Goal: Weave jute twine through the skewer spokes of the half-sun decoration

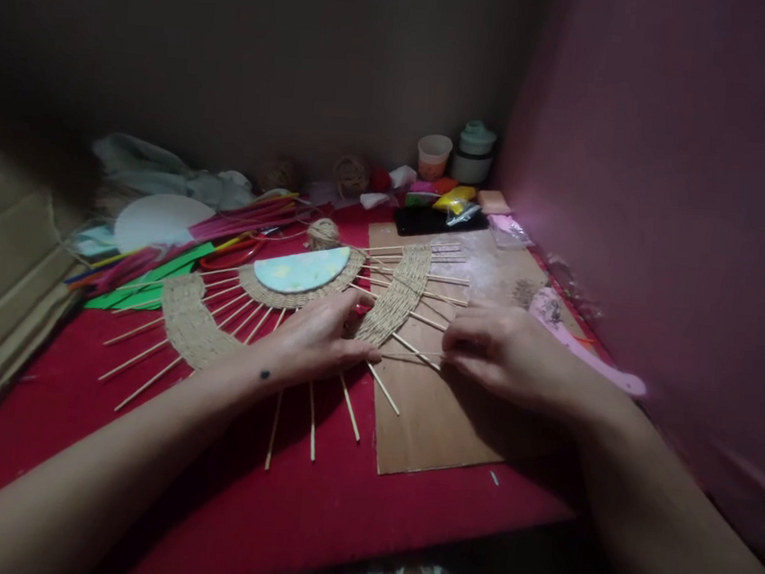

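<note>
Left hand (316,335) flat, pinning the half-round woven jute fan on wooden skewers (286,300) to the red table (335,499) | right hand (508,353) pinching a thin jute strand (416,355) | keep your strand taut and tight against the woven rows.

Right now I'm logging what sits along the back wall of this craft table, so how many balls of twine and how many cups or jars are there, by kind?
Balls of twine: 3 – one beside the woven piece, two against the wall.
Plastic cups: 1
Lidded jars: 1
Total: 5
</note>
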The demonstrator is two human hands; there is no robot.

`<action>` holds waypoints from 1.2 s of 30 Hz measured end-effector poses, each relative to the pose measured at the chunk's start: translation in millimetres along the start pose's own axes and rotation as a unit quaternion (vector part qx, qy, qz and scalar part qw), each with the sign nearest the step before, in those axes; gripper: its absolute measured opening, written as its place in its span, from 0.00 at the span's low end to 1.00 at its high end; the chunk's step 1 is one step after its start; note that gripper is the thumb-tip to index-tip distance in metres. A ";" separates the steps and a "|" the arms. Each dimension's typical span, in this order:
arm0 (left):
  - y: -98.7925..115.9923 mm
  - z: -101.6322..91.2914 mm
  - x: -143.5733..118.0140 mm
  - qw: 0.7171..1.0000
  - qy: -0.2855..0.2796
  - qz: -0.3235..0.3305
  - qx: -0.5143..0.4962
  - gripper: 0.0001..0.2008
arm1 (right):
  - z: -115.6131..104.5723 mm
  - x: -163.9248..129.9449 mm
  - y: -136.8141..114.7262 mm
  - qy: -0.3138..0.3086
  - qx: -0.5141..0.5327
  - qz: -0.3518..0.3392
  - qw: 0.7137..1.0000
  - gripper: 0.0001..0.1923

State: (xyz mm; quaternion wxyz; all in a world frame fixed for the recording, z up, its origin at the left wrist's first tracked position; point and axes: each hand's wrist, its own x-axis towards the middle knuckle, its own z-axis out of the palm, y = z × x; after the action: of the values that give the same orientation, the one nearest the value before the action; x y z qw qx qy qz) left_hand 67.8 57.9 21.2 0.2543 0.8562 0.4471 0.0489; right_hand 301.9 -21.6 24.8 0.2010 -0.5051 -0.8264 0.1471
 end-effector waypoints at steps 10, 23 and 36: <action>-1.3 -0.4 0.0 1.000 -0.006 0.000 -0.010 0.30 | -6.7 -4.1 -3.4 -0.081 -0.023 -0.035 0.996 0.09; -6.6 -4.3 -3.6 0.999 -0.020 0.019 0.018 0.30 | 17.8 9.0 13.2 0.111 -0.169 -0.023 0.979 0.12; 6.8 -27.4 -33.0 0.994 -0.073 0.055 0.059 0.24 | 25.8 8.4 4.4 0.149 -0.092 -0.055 0.983 0.12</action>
State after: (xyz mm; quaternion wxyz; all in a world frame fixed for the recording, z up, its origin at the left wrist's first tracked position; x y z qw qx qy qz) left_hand 44.6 39.3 52.9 0.2325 0.8943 0.3815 -0.0265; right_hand 289.5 -13.2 1.7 0.2821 -0.4910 -0.8240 -0.0174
